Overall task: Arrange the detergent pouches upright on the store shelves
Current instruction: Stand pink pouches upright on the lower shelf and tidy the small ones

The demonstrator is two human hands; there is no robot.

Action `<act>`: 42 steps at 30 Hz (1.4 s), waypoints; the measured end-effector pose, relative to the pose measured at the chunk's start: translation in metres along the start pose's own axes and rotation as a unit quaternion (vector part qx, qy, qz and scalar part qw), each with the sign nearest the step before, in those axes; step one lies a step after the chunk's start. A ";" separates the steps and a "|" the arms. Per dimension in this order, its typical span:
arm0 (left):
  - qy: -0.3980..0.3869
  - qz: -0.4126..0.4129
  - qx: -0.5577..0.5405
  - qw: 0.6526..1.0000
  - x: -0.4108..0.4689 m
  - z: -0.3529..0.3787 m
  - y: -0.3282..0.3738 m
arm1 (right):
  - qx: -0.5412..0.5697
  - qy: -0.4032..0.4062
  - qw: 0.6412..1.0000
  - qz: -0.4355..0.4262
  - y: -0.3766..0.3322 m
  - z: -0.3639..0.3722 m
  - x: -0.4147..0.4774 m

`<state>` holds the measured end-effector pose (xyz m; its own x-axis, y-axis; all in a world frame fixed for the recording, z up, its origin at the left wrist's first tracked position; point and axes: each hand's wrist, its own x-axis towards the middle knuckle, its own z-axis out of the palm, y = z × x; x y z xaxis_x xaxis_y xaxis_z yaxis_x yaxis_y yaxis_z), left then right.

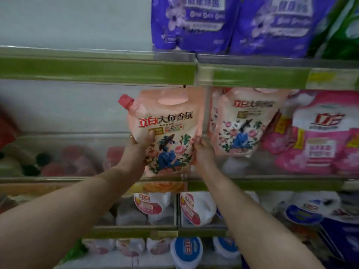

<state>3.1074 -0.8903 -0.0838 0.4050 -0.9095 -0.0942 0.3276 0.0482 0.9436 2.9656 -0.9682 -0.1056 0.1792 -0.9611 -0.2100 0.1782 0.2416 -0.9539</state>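
Note:
I hold a peach detergent pouch (167, 121) with a pink spout cap and a floral picture upright in front of the middle shelf (272, 184). My left hand (138, 147) grips its lower left side, thumb on the front. My right hand (202, 150) grips its lower right edge. Just to the right a matching peach pouch (242, 123) leans on that shelf. Beyond it stand pink pouches (320, 136).
Purple pouches (229, 24) and a green one (343, 30) stand on the top shelf (97, 68). Red items (77, 162) lie blurred behind the clear shelf guard at the left. Lower shelves hold white pouches (153, 208) and blue-capped ones (186, 251).

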 end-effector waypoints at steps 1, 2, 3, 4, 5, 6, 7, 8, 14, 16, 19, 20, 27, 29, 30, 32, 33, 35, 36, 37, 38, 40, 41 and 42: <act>-0.007 -0.005 0.002 1.000 -0.002 0.009 -0.002 | 0.009 0.005 1.000 -0.007 0.001 -0.012 -0.001; -0.017 -0.010 0.004 1.000 -0.004 0.020 -0.005 | 0.010 0.011 1.000 -0.014 0.001 -0.024 -0.001; -0.030 -0.015 0.007 0.999 -0.006 0.031 -0.008 | 0.007 0.023 1.000 -0.019 -0.002 -0.037 -0.002; -0.038 -0.019 0.008 0.999 -0.007 0.043 -0.012 | 0.004 0.047 0.999 -0.028 -0.003 -0.049 -0.001; -0.045 -0.023 0.011 0.999 -0.008 0.056 -0.016 | 0.006 0.068 0.997 -0.033 -0.006 -0.061 0.001; -0.050 -0.025 0.013 0.998 -0.009 0.070 -0.020 | 0.005 0.088 0.995 -0.034 -0.009 -0.074 0.003; -0.053 -0.026 0.017 0.998 -0.010 0.084 -0.025 | 0.011 0.109 0.994 -0.032 -0.014 -0.086 0.005; -0.055 -0.025 0.019 0.998 -0.010 0.099 -0.031 | 0.016 0.125 0.992 -0.030 -0.018 -0.100 0.009; -0.043 -0.032 -0.002 0.999 -0.009 0.185 -0.058 | 0.030 0.119 0.992 0.003 -0.035 -0.176 0.032; -0.030 -0.044 -0.021 0.998 -0.002 0.204 -0.064 | 0.024 0.112 0.993 0.018 -0.040 -0.193 0.041; 0.001 -0.037 -0.028 0.999 0.009 0.223 -0.069 | 0.035 0.103 0.994 0.017 -0.044 -0.208 0.049; 0.004 -0.032 -0.027 0.999 0.012 0.227 -0.070 | 0.037 0.097 0.994 0.015 -0.045 -0.211 0.050; 0.067 -0.056 0.040 0.995 0.030 0.245 -0.071 | 0.043 0.102 0.994 -0.023 -0.043 -0.226 0.064; 0.081 -0.073 0.073 0.991 0.030 0.249 -0.068 | 0.050 0.116 0.991 -0.039 -0.044 -0.227 0.063; 0.088 -0.078 0.096 0.988 0.031 0.250 -0.068 | 0.056 0.117 0.991 -0.041 -0.045 -0.228 0.063; 0.094 -0.076 0.134 0.984 0.030 0.253 -0.068 | 0.043 0.110 0.992 -0.043 -0.047 -0.230 0.063; 0.099 -0.069 0.140 0.983 0.030 0.254 -0.068 | 0.024 0.102 0.993 -0.047 -0.048 -0.230 0.063; 0.103 -0.058 0.128 0.985 0.028 0.256 -0.067 | -0.034 0.090 0.994 -0.055 -0.052 -0.231 0.063; 0.102 -0.059 0.109 0.987 0.028 0.254 -0.069 | -0.070 0.081 0.993 -0.055 -0.056 -0.232 0.062; 0.099 -0.058 0.092 0.989 0.027 0.253 -0.070 | -0.105 0.072 0.991 -0.053 -0.059 -0.234 0.061; 0.096 -0.061 0.072 0.991 0.027 0.251 -0.072 | -0.135 0.060 0.988 -0.047 -0.061 -0.237 0.059; 0.092 -0.053 0.045 0.993 0.024 0.250 -0.077 | -0.200 0.032 0.979 -0.025 -0.064 -0.243 0.052; 0.102 -0.040 0.039 0.993 0.020 0.252 -0.079 | -0.235 0.017 0.972 -0.013 -0.064 -0.246 0.048; 0.125 -0.032 0.043 0.991 0.016 0.255 -0.081 | -0.273 0.001 0.962 -0.007 -0.064 -0.249 0.044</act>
<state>2.8695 -1.0137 -0.0812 0.5883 -0.7779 -0.2210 0.2897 -0.0524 0.9557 2.7211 -1.0595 -0.1076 0.1777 -0.9644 -0.1960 -0.3548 0.1230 -0.9268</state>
